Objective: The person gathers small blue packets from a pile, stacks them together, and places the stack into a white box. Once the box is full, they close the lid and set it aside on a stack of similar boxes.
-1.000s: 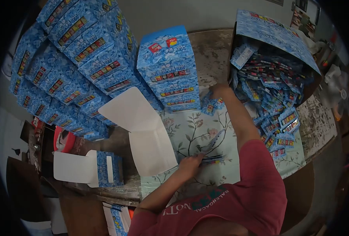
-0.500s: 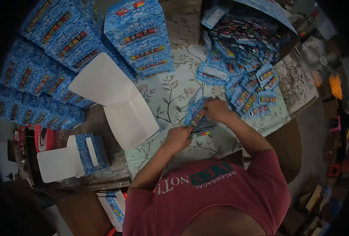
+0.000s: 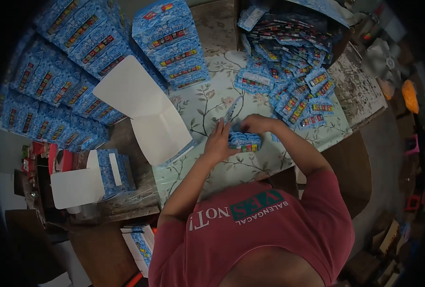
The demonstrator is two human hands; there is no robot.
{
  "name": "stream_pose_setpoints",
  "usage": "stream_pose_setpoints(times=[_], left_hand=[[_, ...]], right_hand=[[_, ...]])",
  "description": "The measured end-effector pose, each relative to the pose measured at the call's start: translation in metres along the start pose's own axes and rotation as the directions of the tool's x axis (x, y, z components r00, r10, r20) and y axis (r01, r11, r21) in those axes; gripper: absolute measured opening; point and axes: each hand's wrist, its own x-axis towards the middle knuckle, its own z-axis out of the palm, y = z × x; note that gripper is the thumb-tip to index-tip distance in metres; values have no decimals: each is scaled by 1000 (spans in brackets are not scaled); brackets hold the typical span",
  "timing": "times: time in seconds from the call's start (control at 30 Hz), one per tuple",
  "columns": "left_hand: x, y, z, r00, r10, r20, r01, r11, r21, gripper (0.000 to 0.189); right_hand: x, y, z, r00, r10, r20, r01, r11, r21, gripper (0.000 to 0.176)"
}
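Note:
Over the floral tablecloth (image 3: pixel 207 112), my left hand (image 3: pixel 217 143) is closed around the left end of a small stack of blue printed packets (image 3: pixel 246 140), fingers along the far side and thumb on the near side. Coloured strips show along the stack's near edge. My right hand (image 3: pixel 258 124) is at the stack's far right, fingers curled inward; what they pinch, if anything, is hidden. Just beyond my left fingertips a thin blue packet (image 3: pixel 233 108) sticks up at a tilt. A loose pile of similar packets (image 3: pixel 293 103) lies to the right of my right hand.
A carton (image 3: pixel 339 14) on its side spills packets at the back right. An opened white-lined box (image 3: pixel 157 129) lies left of my hands, and a smaller open box (image 3: pixel 112 172) sits nearer. Tall stacks of blue boxes (image 3: pixel 171 50) stand at the back left.
The packets in my left hand are now gathered into a stack, and its fingers have straightened along it. My right hand has moved slightly left, and the packet it held upright no longer shows separately.

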Motion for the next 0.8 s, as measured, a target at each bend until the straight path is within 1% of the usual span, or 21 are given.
stream_pose_setpoints(times=[0.03, 0.07, 0.1, 0.13, 0.17, 0.2, 0.23, 0.27, 0.3, 0.33, 0.4, 0.43, 0.5, 0.53, 0.57, 0.63, 0.67, 0.7, 0.73, 0.77, 0.8], left_hand=[[6, -1, -3, 996, -29, 83, 30, 999, -11, 95], [13, -4, -3, 997, -20, 74, 21, 1000, -4, 95], [19, -7, -3, 982, -69, 177, 78, 996, -42, 98], [23, -9, -5, 953, -115, 281, 140, 987, -72, 101], [27, -9, -7, 955, -115, 275, 137, 989, -61, 101], [29, -7, -8, 939, -122, 322, 132, 991, -10, 102], [31, -5, -9, 920, -135, 367, 129, 991, 41, 103], [34, -4, -10, 922, -142, 359, 132, 990, 54, 103], [35, -2, -12, 914, -157, 375, 142, 988, 68, 102], [35, -1, -14, 903, -170, 394, 151, 985, 80, 100], [29, 3, -15, 923, -188, 335, 168, 982, 89, 97], [25, 6, -13, 939, -200, 279, 183, 979, 86, 93], [14, 7, -9, 948, -176, 265, 174, 984, 34, 86], [8, 8, -7, 955, -159, 249, 167, 986, -12, 79], [1, 10, -5, 950, -160, 267, 170, 985, -17, 79], [-7, 17, -5, 984, -74, 164, 73, 997, 9, 64], [-9, 21, -6, 982, -73, 174, 74, 997, 0, 64], [-9, 27, -10, 968, -131, 215, 135, 991, -4, 60], [-9, 30, -13, 949, -188, 253, 195, 981, -2, 56], [-10, 28, -10, 947, -185, 262, 194, 981, -6, 56], [-11, 23, -7, 976, -154, 153, 160, 987, -29, 56]], right_hand=[[0, 2, -4, 987, -152, 48, 146, 983, 112, 19], [0, 7, -14, 997, -78, -28, 83, 959, 271, 16], [10, 22, -26, 978, -16, -208, 65, 971, 230, 20], [21, 42, -38, 924, 38, -382, 41, 980, 196, 25], [28, 54, -48, 789, 170, -590, -139, 986, 97, 33], [34, 65, -56, 587, 245, -771, -330, 943, 48, 42], [40, 86, -55, 584, 236, -777, -319, 947, 48, 42], [49, 112, -48, 500, 278, -821, -426, 903, 46, 49], [54, 113, -50, 408, 311, -859, -528, 847, 56, 55], [58, 113, -47, 405, 309, -860, -519, 853, 62, 55], [48, 108, -31, 620, 244, -746, -428, 902, -60, 52], [36, 93, -28, 619, 249, -745, -432, 900, -59, 52], [9, 55, -20, 720, 149, -677, -404, 884, -235, 48], [-2, 50, -9, 725, 165, -669, -411, 883, -228, 48], [-11, 45, 2, 696, 168, -698, -375, 914, -153, 43], [-28, 34, 14, 664, 183, -725, -342, 937, -76, 38], [-39, 27, 17, 619, 316, -719, -358, 928, 100, 32], [-50, 21, 23, 573, 447, -686, -365, 890, 275, 26], [-60, 16, 27, 574, 458, -679, -373, 884, 280, 26], [-69, 13, 31, 533, 494, -687, -131, 850, 510, 20], [-78, 10, 37, 495, 539, -681, 136, 727, 674, 15]])
